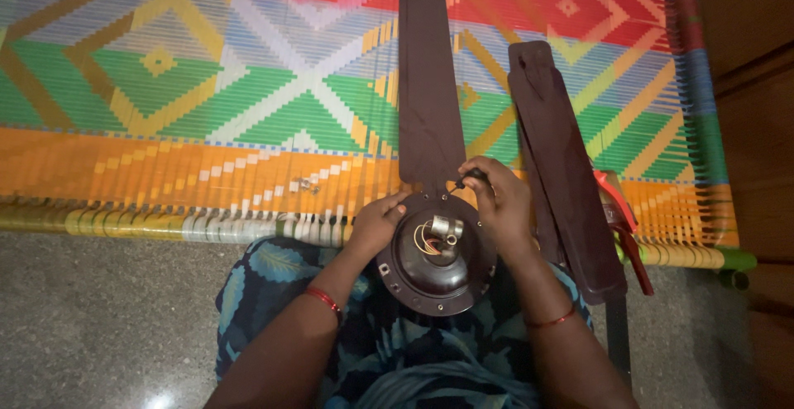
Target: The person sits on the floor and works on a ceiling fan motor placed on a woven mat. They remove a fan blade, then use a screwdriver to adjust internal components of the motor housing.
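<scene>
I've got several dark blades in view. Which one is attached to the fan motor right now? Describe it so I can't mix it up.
Start at the round dark motor housing on the person's lap, held between the left hand and right hand. The attached blade runs straight up from it across the colourful woven cot. Unlike the loose blades stacked slanted to its right, its base meets the housing.

Left hand (376,225) palm-down, fingers spread; right hand (496,198) curled in pinch grip, forearms converging
</scene>
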